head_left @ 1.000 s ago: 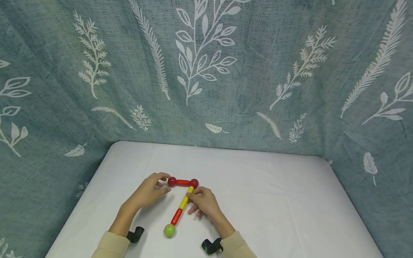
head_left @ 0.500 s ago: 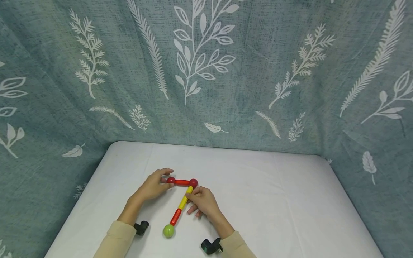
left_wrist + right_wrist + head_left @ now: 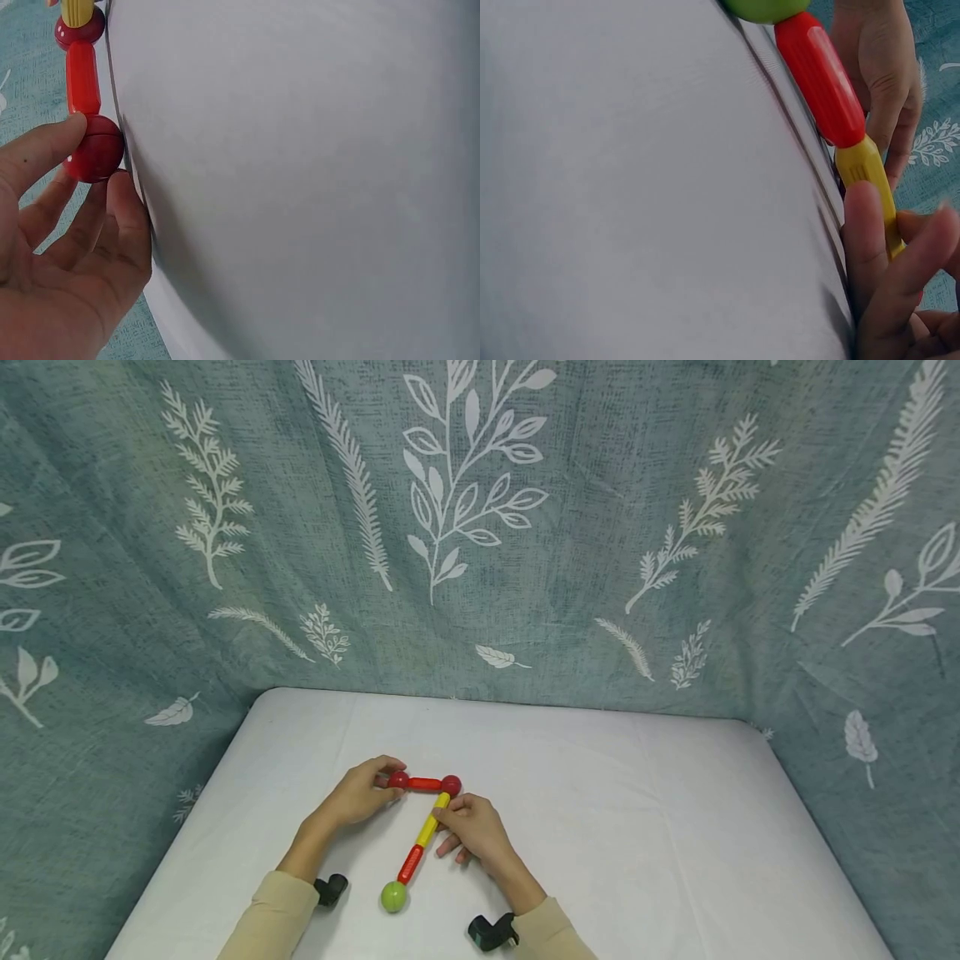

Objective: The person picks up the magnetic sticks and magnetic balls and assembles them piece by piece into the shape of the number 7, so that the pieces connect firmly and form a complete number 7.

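Note:
A chain of toy construction rods and balls lies over the white table in the head view. My left hand (image 3: 358, 795) pinches the dark red ball (image 3: 96, 154) at its far left end between thumb and fingers. From that ball a red rod (image 3: 425, 784) runs to a second dark red ball (image 3: 451, 786). A yellow rod (image 3: 427, 832) comes down from there, with my right hand (image 3: 477, 832) pinching it near its upper end. Below it are another red rod (image 3: 821, 79) and a light green ball (image 3: 393, 897) at the near end.
The white cloth-covered table (image 3: 600, 843) stretches away to the right and behind the hands. A green curtain (image 3: 570, 568) with white leaf prints hangs behind it. Black wrist-worn devices (image 3: 491, 933) sit by both cuffs.
My left hand has moved slightly right and closed its fingers and thumb around the end red ball. My right hand and the rest of the chain stay nearly still.

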`<state>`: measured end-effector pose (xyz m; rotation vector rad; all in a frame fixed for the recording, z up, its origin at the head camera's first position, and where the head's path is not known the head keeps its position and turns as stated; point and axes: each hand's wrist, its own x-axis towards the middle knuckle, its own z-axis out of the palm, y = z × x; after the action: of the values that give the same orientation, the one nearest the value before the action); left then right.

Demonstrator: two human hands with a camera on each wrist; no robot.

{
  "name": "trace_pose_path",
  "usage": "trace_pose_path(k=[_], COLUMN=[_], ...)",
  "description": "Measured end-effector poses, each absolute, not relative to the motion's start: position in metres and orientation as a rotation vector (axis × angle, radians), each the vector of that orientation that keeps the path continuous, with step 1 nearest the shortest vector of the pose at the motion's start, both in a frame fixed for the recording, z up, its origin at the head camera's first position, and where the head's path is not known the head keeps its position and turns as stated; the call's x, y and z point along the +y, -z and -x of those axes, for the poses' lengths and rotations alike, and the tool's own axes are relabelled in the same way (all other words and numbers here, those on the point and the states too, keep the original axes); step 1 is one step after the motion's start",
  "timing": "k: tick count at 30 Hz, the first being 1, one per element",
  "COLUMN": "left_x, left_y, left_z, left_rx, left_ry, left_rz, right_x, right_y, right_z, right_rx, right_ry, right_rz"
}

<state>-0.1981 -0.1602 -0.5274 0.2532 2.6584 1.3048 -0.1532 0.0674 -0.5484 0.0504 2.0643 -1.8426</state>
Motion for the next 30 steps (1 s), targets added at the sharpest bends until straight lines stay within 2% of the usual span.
trace_pose_path(k=[12,30], left_x=[-0.137,-0.051], left_y=[0.523,0.535], left_z=[0.206,0.245], left_rx=[2.601,2.544], left_ry=[-1.376,-1.377], left_rz=[-0.349,-0.503], right_x=[0.094,0.175], right_y=[0.543,0.544], right_z=[0.158,0.183], right_rx=[2.054,2.191], right_ry=[1.900,1.889], right_rz=[-0.121,-0.303])
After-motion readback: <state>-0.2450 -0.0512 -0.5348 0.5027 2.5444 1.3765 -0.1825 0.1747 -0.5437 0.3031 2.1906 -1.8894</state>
